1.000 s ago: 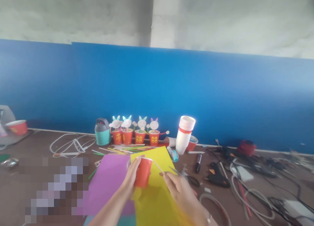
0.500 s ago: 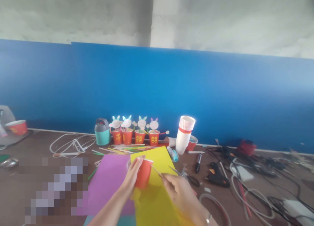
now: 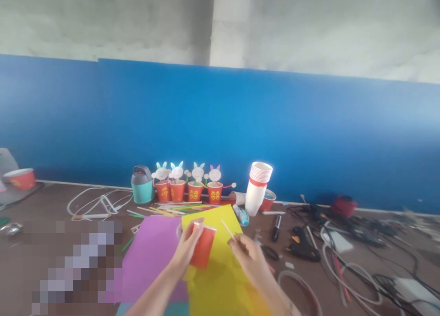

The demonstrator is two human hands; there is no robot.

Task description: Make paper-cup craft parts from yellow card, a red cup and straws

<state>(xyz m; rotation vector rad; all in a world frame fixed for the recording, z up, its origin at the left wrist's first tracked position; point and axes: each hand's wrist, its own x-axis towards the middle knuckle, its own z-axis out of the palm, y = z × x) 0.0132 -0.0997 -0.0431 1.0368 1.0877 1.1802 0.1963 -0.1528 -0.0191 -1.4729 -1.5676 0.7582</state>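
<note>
1. One tilted red paper cup point(image 3: 205, 248) is clasped in the left hand point(image 3: 187, 245) over yellow paper point(image 3: 220, 288), seemingly for steadiness
2. Apart from it, the right hand point(image 3: 250, 255) pinches a pale stick point(image 3: 228, 229), likely for fine control
3. Four rabbit-topped cups point(image 3: 195, 192) stand behind, perhaps for clearance

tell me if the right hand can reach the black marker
Probably yes: nothing covers the black marker, and the scissors between it and the right hand look easy to pass over, though the thin stick that hand holds may need setting down.
</note>
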